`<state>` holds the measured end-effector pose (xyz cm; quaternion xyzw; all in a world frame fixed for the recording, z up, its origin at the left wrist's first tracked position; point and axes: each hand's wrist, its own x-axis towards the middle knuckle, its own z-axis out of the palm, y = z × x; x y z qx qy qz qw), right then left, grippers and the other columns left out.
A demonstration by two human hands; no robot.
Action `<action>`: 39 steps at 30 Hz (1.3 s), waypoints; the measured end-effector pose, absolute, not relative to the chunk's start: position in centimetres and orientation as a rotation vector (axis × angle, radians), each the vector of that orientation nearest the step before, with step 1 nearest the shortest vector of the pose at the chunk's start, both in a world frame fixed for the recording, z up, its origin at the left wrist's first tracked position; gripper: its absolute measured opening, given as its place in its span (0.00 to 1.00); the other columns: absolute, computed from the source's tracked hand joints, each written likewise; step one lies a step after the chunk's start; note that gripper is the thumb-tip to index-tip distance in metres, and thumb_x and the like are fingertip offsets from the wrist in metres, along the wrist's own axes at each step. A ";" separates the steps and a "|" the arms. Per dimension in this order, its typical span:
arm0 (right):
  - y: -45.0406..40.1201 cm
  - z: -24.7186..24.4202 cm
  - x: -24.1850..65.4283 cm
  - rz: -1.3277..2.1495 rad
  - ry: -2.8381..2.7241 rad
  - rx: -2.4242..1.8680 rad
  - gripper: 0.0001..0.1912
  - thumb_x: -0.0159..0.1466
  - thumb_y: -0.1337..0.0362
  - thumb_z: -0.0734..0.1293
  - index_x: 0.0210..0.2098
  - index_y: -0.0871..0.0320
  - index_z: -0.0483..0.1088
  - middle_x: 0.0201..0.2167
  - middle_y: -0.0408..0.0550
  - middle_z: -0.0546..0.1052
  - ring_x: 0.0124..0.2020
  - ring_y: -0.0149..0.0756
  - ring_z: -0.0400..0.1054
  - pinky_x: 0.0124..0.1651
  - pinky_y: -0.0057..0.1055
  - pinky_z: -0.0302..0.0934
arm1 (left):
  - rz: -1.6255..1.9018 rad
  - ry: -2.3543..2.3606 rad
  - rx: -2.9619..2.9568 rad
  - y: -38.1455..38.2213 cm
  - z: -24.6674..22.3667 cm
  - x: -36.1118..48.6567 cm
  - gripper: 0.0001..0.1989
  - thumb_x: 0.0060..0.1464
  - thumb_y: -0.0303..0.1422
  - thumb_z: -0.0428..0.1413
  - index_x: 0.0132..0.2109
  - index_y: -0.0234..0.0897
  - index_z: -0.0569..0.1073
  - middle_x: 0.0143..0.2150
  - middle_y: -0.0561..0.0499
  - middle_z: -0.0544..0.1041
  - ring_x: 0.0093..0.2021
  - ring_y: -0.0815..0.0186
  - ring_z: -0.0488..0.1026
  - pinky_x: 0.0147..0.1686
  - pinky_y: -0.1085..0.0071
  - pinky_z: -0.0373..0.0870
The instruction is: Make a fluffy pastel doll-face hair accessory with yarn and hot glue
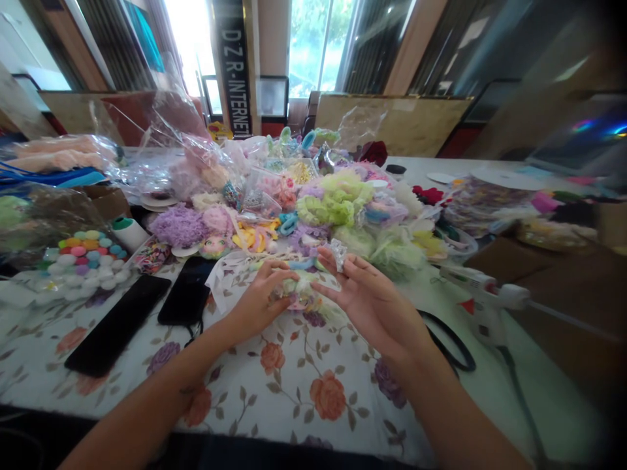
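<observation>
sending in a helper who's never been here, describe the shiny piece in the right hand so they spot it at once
Find the flowered cloth in front of the colourful heap. Above it, follow the right hand to its fingers. The small piece there is silvery and sparkling, unlike the soft, pale green fluff behind it.

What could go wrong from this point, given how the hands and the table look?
The small silver ornament sits at the fingertips of the right hand, so it might slip and get lost in the crowded pile behind.

The glue gun lies to the right; if hot, it could burn a reaching hand.

Its cord trails toward the near edge and might be snagged by the right arm.
</observation>
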<state>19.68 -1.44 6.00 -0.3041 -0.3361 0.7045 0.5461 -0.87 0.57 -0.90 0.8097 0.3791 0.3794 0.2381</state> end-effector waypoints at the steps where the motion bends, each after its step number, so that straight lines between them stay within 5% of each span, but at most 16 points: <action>1: -1.5 6.0 20.0 1.677 -0.799 -0.719 0.06 0.59 0.63 0.71 0.27 0.52 0.70 0.51 0.47 0.72 0.67 0.47 0.49 0.59 0.53 0.59 | 1.020 1.023 2.233 0.6 -0.8 -0.9 0.14 0.61 0.37 0.53 0.53 0.43 0.67 0.54 0.43 0.62 0.59 0.56 0.62 0.55 0.56 0.65; 7: -1.2 6.0 21.3 1.654 -0.831 -0.697 0.06 0.61 0.63 0.69 0.27 0.52 0.71 0.50 0.46 0.75 0.66 0.45 0.52 0.59 0.50 0.61 | 0.853 1.001 2.259 0.5 0.2 -1.3 0.19 0.63 0.34 0.49 0.60 0.46 0.65 0.61 0.41 0.57 0.59 0.55 0.62 0.49 0.60 0.71; 14: 0.1 5.3 20.3 1.668 -0.882 -0.723 0.08 0.57 0.62 0.73 0.26 0.53 0.70 0.45 0.44 0.76 0.61 0.44 0.60 0.58 0.47 0.63 | 0.972 0.978 2.309 0.8 0.1 -1.1 0.17 0.62 0.33 0.50 0.58 0.46 0.69 0.58 0.41 0.62 0.59 0.56 0.64 0.57 0.53 0.65; 25: 1.9 4.3 19.7 1.519 -1.157 -0.756 0.09 0.58 0.60 0.72 0.27 0.56 0.70 0.34 0.41 0.66 0.36 0.29 0.62 0.51 0.39 0.67 | 1.216 0.899 2.435 0.3 -1.4 -1.0 0.17 0.63 0.26 0.49 0.54 0.45 0.73 0.58 0.43 0.61 0.61 0.57 0.62 0.53 0.58 0.70; 39: 1.2 4.3 19.9 1.458 -1.346 -0.841 0.11 0.59 0.56 0.71 0.29 0.56 0.70 0.47 0.48 0.70 0.52 0.40 0.65 0.52 0.40 0.68 | 1.373 0.931 2.421 -0.2 -1.5 -0.7 0.15 0.63 0.28 0.49 0.49 0.47 0.77 0.59 0.44 0.65 0.54 0.61 0.68 0.49 0.59 0.73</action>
